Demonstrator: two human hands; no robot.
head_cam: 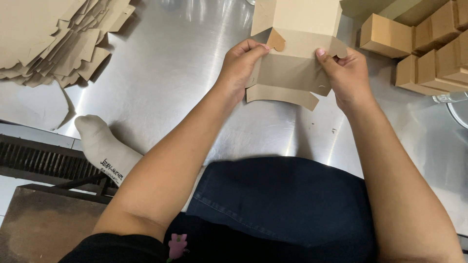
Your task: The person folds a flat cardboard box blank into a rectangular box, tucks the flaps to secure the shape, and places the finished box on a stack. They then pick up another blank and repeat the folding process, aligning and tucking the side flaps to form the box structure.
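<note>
Box blank (292,53): brown cardboard, half-folded, held above steel table (161,73), flaps loose.
Left hand (239,65): pinching blank's left edge, fingers closed on flap.
Right hand (347,73): gripping right edge, thumb on top.
Flat blanks (58,39): stacked far left.
Finished boxes (429,48): piled far right.

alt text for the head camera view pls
Two bare hands, left hand and right hand, fold a flat brown cardboard box blank over a steel table. Flat blanks lie far left, finished boxes far right.
</note>
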